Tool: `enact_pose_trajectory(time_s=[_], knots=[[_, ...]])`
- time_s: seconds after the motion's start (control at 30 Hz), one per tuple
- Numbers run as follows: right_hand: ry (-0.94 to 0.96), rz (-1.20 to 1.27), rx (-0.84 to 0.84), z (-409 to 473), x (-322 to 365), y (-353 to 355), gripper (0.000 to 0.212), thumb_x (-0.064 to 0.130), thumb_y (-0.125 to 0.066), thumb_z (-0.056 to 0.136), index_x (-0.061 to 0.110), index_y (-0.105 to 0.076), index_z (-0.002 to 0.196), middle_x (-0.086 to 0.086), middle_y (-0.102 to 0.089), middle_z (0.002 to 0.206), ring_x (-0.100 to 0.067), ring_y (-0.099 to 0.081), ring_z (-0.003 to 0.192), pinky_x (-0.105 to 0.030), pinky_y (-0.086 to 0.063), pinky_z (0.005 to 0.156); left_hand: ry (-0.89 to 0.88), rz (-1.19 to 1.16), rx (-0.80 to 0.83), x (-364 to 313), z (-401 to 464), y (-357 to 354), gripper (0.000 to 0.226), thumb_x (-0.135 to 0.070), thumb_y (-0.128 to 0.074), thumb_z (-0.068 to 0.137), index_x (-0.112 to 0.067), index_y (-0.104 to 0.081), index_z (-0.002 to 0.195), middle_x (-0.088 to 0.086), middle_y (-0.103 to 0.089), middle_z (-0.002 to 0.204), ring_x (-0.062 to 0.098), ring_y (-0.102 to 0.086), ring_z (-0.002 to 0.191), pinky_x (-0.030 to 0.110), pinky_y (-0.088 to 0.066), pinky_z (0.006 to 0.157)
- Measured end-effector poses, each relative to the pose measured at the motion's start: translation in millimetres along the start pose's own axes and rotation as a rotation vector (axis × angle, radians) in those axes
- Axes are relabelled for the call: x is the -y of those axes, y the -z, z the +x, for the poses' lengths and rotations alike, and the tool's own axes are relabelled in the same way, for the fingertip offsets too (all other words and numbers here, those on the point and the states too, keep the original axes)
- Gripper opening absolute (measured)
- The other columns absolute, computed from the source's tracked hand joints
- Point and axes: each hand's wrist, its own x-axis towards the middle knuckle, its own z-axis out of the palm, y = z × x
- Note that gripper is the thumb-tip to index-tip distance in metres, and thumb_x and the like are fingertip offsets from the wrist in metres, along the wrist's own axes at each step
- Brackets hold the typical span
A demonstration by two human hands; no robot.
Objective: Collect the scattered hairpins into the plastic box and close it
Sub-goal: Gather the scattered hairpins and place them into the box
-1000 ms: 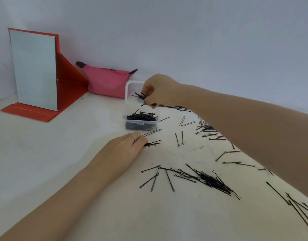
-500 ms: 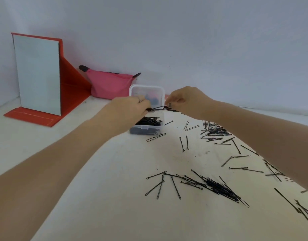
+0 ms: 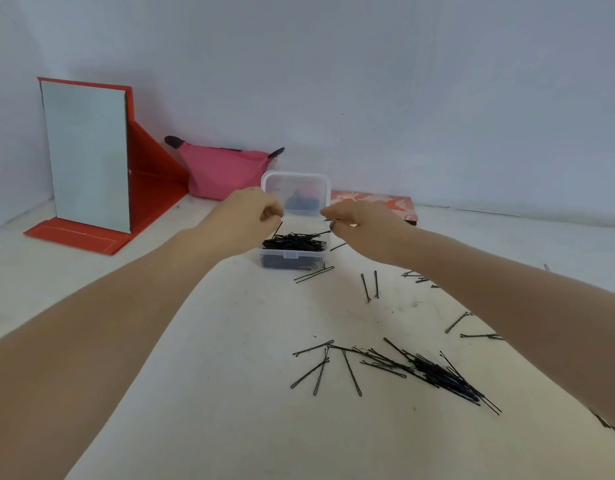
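Hands (image 3: 245,216) (image 3: 365,225) parted—box (image 3: 292,259) seemingly heaped.

A plain pale wall (image 3: 403,81) rises behind a scuffed white tabletop (image 3: 230,341), evenly lit

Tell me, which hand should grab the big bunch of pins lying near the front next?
Probably the right hand. The big pile of hairpins lies on the right side of the table, under the right forearm. The left hand would have to cross over. Both hands hover over the plastic box.
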Motion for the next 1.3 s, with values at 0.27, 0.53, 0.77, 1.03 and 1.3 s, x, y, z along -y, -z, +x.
enact_pose_trajectory(time_s=[0.27, 0.53, 0.77, 1.03, 1.3], knots=[[0.046, -0.096, 0.020, 0, 7, -26, 0.039, 0.012, -0.043, 0.094, 0.022, -0.066, 0.124, 0.004, -0.064, 0.124, -0.015, -0.056, 0.112, -0.020, -0.038, 0.089, 0.043, 0.074, -0.013, -3, 1, -14, 0.024, -0.016, -0.053, 0.091, -0.023, -0.070, 0.106, -0.003, -0.067, 0.100, 0.021, -0.062, 0.094, 0.040, -0.052, 0.083], [0.001, -0.017, 0.071, 3, 8, -25, 0.030, 0.025, -0.046, 0.094, 0.028, -0.070, 0.111, 0.006, -0.064, 0.120, -0.014, -0.060, 0.099, -0.029, -0.049, 0.089, 0.085, 0.184, 0.024, -15, 3, -18, 0.015, -0.019, -0.057, 0.086, -0.028, -0.064, 0.096, -0.001, -0.069, 0.092, 0.023, -0.064, 0.084, 0.039, -0.055, 0.072], [0.052, -0.013, 0.093, 2, 8, -29, 0.031, 0.020, -0.046, 0.097, 0.027, -0.067, 0.119, 0.001, -0.055, 0.119, -0.015, -0.054, 0.104, -0.026, -0.041, 0.089, 0.099, 0.109, 0.132, -13, 3, -12, 0.022, -0.018, -0.056, 0.086, -0.032, -0.071, 0.094, -0.007, -0.069, 0.093, 0.017, -0.063, 0.087, 0.037, -0.055, 0.075], [0.058, 0.038, 0.035, -1, 4, -24, 0.030, 0.023, -0.049, 0.097, 0.029, -0.065, 0.122, 0.010, -0.050, 0.127, -0.005, -0.048, 0.090, -0.020, -0.032, 0.083, 0.114, 0.022, 0.095, -13, 2, -12, 0.022, -0.021, -0.054, 0.086, -0.035, -0.071, 0.089, -0.014, -0.067, 0.084, 0.013, -0.062, 0.081, 0.033, -0.053, 0.071], [0.047, 0.043, -0.039, -46, -13, -6, 0.029, 0.028, -0.051, 0.097, 0.030, -0.059, 0.124, 0.014, -0.049, 0.121, -0.007, -0.057, 0.092, -0.019, -0.043, 0.078, 0.060, 0.168, -0.026, -32, -6, -6, 0.027, -0.023, -0.040, 0.096, -0.030, -0.062, 0.112, -0.002, -0.066, 0.106, 0.025, -0.061, 0.092, 0.038, -0.051, 0.075]])
